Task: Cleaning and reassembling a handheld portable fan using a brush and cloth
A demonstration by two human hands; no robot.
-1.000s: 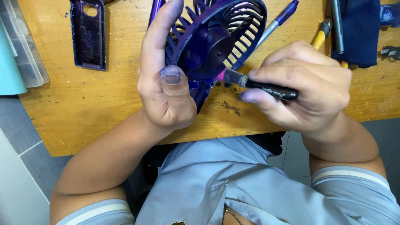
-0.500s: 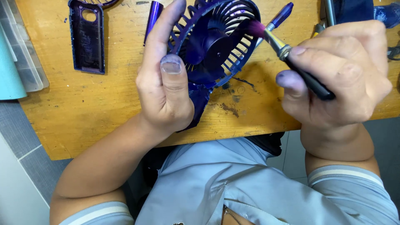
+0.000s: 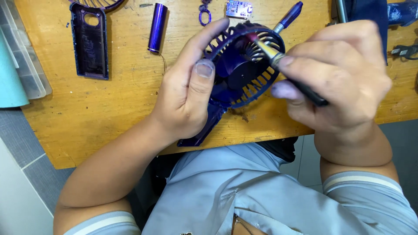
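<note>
My left hand grips a small dark purple hand-held fan by its body, thumb laid over the front, the round grille tilted toward me. My right hand holds a thin paintbrush with a black handle and metal ferrule; its pinkish tip touches the upper right part of the grille. Both hands hover just above the near edge of a wooden table.
On the table lie a purple rear cover, a purple cylindrical battery, a small circuit board, a purple pen and a dark cloth. A clear plastic box sits at the left edge.
The brush left the fan's lower rim and swept up to the upper right of the grille. The view has shifted, bringing more of the table's far side into sight.
</note>
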